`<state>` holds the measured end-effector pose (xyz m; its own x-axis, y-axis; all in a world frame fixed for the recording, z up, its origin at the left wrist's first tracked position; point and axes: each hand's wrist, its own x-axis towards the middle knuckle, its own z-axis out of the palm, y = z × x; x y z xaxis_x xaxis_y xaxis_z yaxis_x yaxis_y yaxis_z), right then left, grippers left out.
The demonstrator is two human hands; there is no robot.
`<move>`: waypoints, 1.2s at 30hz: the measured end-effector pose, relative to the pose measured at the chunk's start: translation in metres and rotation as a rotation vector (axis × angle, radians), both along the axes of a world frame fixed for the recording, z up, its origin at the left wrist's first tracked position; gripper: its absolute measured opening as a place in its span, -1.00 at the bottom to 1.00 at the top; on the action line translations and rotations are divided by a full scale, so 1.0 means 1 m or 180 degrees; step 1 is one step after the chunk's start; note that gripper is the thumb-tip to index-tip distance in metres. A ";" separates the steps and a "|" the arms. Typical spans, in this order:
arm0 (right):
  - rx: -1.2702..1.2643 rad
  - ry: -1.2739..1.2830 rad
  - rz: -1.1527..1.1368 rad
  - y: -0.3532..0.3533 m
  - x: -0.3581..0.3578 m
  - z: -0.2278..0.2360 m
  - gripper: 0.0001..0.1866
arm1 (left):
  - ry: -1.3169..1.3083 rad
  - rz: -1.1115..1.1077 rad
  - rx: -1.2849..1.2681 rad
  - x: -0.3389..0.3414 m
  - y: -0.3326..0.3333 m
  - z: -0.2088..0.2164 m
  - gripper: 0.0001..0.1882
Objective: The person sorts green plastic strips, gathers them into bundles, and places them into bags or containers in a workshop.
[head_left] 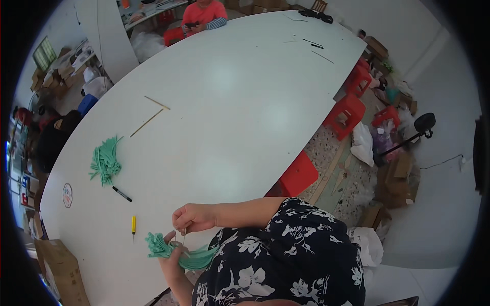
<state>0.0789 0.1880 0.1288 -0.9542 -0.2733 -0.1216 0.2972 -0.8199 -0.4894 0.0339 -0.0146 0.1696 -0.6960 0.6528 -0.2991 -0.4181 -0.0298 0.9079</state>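
A bundle of mint-green strips (198, 260) rests in my left hand (175, 253), whose fingers wrap round it near the knotted, bunched end. The long ends trail right toward my floral top. Just above, my right hand (195, 218) is closed in a pinch on a thin tan band, drawn up from the bundle; whether it is string or elastic I cannot tell. Farther off to the left lies a second pile of green strips (106, 160). Beside that pile is a black marker (122, 194). A yellow-handled pointed tool (133, 225) lies nearer, left of my hands.
Two thin sticks (146, 123) lie on the white table (229, 122). An oval sticker (67, 195) is near its left edge, with a cardboard box (64, 270) below. Red stools (300, 174) stand along the right side. Across the table sits a person (204, 15) holding a phone.
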 end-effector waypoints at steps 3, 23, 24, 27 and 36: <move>-0.0982 -0.0701 -0.0378 -0.003 0.014 0.007 -0.88 | 0.1015 -0.0252 -0.0996 0.001 0.014 0.008 -0.62; 0.1255 -0.0168 -0.0921 -0.011 0.005 0.005 -0.82 | 0.4031 0.0115 -0.2662 0.031 0.045 -0.038 -0.83; 0.1721 0.0007 -0.0992 -0.016 0.004 0.012 -0.81 | 0.3849 0.0163 -0.2720 0.029 0.046 -0.040 -0.84; 0.2725 0.0431 -0.0731 -0.010 0.011 0.039 -0.80 | 0.3499 0.0387 -0.2413 0.026 0.043 -0.045 -0.86; 0.1909 -0.0478 -0.1066 -0.023 -0.012 0.006 -0.79 | 0.4205 0.0734 -0.1973 0.018 0.045 -0.076 -0.86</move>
<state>0.0667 0.1653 0.1345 -0.9364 0.1879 -0.2964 0.1755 -0.4805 -0.8592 0.0515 0.0305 0.0940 -0.7480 0.5001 0.4364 0.6635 0.5470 0.5104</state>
